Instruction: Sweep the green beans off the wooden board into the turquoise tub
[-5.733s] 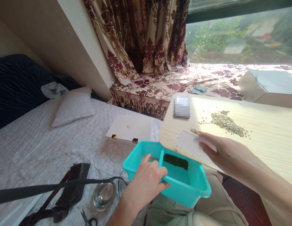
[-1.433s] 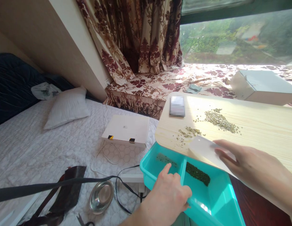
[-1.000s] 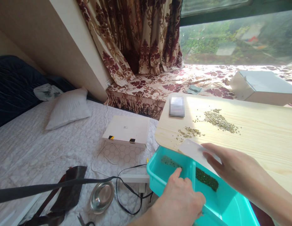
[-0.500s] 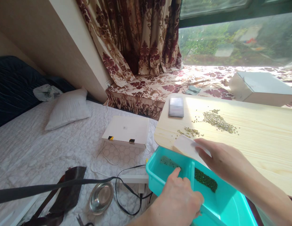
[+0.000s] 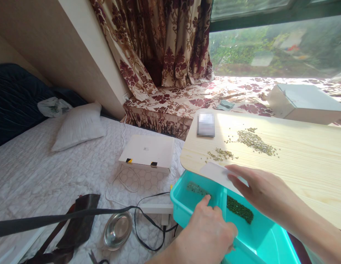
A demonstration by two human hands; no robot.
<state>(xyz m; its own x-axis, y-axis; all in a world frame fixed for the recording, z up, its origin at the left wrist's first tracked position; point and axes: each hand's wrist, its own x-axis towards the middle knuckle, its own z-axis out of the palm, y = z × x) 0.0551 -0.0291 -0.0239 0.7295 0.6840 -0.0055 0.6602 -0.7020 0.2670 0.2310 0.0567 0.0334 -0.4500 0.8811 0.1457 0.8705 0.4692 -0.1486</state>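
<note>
Teal box [image 5: 255, 234] now farther right

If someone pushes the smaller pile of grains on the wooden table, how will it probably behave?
The smaller pile of grains would likely spread, not move as one piece: loose grains lie apart at its edges. Each grain is probably light, being so small. On the smooth-looking wooden table, they may slide or roll easily.

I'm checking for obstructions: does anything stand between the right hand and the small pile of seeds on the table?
Only the white card that the right hand holds, on the small pile's near side; nothing else visible stands between them.
</note>
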